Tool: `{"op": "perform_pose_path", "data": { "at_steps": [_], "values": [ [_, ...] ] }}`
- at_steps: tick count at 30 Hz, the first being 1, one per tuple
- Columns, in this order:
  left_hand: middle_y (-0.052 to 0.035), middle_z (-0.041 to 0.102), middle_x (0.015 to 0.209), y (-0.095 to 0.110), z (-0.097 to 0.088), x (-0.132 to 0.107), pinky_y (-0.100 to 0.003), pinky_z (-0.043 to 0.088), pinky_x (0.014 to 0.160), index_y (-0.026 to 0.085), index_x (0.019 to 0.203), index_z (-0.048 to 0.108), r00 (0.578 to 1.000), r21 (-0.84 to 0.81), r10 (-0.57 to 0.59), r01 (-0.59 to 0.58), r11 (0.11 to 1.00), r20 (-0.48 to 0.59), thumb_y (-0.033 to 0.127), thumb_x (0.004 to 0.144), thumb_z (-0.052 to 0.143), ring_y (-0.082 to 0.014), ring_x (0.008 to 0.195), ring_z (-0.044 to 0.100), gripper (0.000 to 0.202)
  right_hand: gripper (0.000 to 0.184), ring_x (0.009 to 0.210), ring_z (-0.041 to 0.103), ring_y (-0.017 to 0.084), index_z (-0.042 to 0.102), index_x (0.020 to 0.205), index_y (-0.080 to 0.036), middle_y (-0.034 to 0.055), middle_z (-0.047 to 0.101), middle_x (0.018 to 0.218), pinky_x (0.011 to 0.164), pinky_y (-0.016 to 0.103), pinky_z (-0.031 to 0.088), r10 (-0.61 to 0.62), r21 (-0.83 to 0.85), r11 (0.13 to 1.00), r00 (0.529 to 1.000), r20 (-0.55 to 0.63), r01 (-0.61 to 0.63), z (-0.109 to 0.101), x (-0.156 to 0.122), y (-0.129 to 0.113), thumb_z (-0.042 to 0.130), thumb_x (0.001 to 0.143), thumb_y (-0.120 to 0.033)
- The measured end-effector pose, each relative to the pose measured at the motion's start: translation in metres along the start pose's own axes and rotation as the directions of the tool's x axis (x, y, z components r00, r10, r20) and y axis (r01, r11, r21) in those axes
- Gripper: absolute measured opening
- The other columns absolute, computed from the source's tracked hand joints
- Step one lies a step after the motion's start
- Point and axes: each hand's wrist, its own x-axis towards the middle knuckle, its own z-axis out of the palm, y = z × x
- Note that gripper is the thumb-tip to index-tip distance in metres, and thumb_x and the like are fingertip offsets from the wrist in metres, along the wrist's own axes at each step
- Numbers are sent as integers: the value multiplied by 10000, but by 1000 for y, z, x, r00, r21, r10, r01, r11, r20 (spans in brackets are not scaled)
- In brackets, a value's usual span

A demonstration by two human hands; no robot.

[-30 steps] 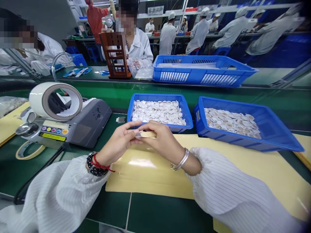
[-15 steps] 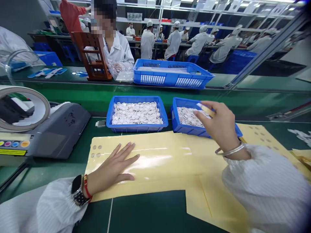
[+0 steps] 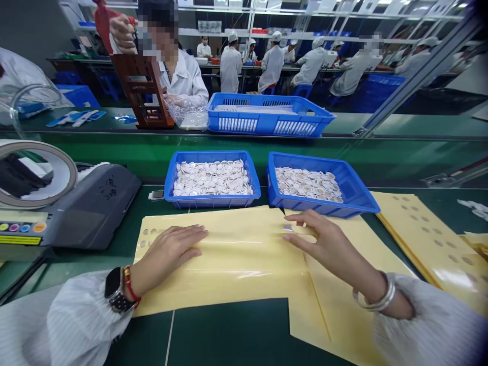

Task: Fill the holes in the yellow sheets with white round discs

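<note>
My left hand (image 3: 170,254) lies flat, fingers stretched out, on the left part of a glossy yellow sheet (image 3: 236,284). Small round grey spots (image 3: 145,237) show near that sheet's left end, partly covered by the hand. At its right part, my right hand (image 3: 324,239) holds a small pale strip (image 3: 288,229) with a whitish-purple tip between thumb and fingers, low over the sheet. Whether the tip touches the sheet I cannot tell. Behind the sheet stand two blue trays, a left tray (image 3: 213,203) and a right tray (image 3: 358,190), both with many white round discs.
A grey tape dispenser (image 3: 95,203) with a large roll (image 3: 70,178) stands left. More spotted yellow sheets (image 3: 430,229) are stacked at right. On the ledge behind are a blue basket (image 3: 267,124) and a brown wooden stand (image 3: 147,96); a co-worker in white (image 3: 188,76) sits there.
My right hand has come down and left from above the right tray to the yellow sheet, the strip still in it. My left hand stays on the sheet, its fingers closer together.
</note>
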Motion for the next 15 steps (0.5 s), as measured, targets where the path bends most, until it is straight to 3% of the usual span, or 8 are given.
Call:
{"op": "perform_pose_path", "data": {
  "at_steps": [4, 10, 12, 15],
  "values": [
    [-35, 542, 1254, 1, -25, 11, -357, 400, 945, 225, 1228, 515, 992, -86, -32, 43, 995, 124, 358, 866, 469, -217, 1148, 499, 388, 449, 816, 597, 189, 534, 1126, -243, 57, 545, 1009, 641, 292, 501, -195, -67, 977, 977, 88, 201, 7, -6, -24, 568, 759, -500],
    [-46, 557, 1238, -2, -63, 32, -282, 412, 887, 217, 1234, 518, 940, -258, -24, 117, 959, 340, 376, 841, 511, -220, 1101, 531, 425, 585, 713, 588, 176, 497, 1179, -224, 68, 517, 1012, 573, 298, 505, -414, -195, 871, 887, 207, 452, 14, -5, -42, 690, 658, -408],
    [-50, 570, 1220, -5, -69, 40, -247, 419, 857, 201, 1210, 543, 917, -353, 33, 119, 928, 397, 367, 848, 497, -207, 1065, 552, 401, 549, 720, 587, 180, 491, 1185, -216, 76, 521, 1012, 578, 300, 504, -447, -218, 845, 869, 212, 488, 18, -3, -43, 671, 684, -351],
    [-50, 602, 1170, -11, -73, 51, -215, 438, 803, 185, 1163, 583, 868, -458, 122, 131, 879, 482, 363, 862, 465, -186, 991, 584, 369, 354, 753, 591, 187, 529, 1126, -186, 91, 554, 995, 583, 285, 488, -503, -234, 821, 853, 137, 521, 23, 2, -40, 554, 776, -229]
  ]
}}
